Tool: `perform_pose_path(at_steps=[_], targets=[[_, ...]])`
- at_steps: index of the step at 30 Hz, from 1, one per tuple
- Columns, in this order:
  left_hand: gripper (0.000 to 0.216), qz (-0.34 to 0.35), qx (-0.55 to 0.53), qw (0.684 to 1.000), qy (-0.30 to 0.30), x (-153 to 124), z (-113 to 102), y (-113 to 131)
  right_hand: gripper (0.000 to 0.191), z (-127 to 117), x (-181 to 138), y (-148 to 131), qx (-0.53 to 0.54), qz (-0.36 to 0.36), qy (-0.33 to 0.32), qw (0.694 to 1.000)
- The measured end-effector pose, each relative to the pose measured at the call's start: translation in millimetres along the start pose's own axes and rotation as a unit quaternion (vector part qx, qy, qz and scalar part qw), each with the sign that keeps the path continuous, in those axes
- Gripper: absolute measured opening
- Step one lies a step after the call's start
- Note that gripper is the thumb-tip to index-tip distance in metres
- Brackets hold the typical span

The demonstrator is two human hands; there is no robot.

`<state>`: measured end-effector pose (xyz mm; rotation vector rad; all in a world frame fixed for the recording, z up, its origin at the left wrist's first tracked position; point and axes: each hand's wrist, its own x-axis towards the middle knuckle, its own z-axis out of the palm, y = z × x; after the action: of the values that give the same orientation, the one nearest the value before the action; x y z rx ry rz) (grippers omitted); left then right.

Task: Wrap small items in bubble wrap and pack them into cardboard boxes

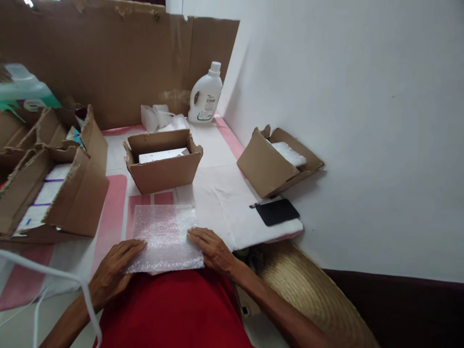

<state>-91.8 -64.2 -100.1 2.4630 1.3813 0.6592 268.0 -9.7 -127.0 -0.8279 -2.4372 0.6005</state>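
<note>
A clear sheet of bubble wrap (165, 237) lies flat near the table's front edge, in front of my red clothing. My left hand (121, 261) holds its left edge, fingers together on top and thumb mostly hidden. On the opposite edge, my right hand (212, 249) has its fingers closed over the wrap, thumb out of sight. Just beyond the sheet stands an open cardboard box (165, 171) with a white box (163, 155) inside. To the right, a tilted cardboard box (257, 166) contains more bubble wrap (288, 153).
Cardboard boxes (78, 203) with small white packs stand at left. A black phone-like slab (277, 211) lies at the right edge beside the wall. Behind are a white jug (207, 96), a green-liquid container (29, 89) and a cardboard panel (108, 63). A white cable (54, 270) crosses lower left.
</note>
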Motion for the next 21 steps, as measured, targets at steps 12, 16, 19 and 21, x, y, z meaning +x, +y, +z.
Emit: perform_pose_path(at_steps=[12,16,19,21], targets=[[0.038,-0.350,-0.171,0.918,0.076,44,1,34,0.024,15,25,-38,0.053,0.269,0.256,0.927],[0.036,-0.365,-0.077,0.920,0.119,58,16,36,0.020,28,32,-37,-0.004,0.286,0.274,0.918],[0.034,-0.384,-0.047,0.914,0.120,67,18,37,0.022,31,36,-33,-0.032,0.297,0.264,0.917],[0.034,-0.397,-0.040,0.910,0.108,71,18,37,0.023,31,37,-31,-0.055,0.300,0.257,0.917]])
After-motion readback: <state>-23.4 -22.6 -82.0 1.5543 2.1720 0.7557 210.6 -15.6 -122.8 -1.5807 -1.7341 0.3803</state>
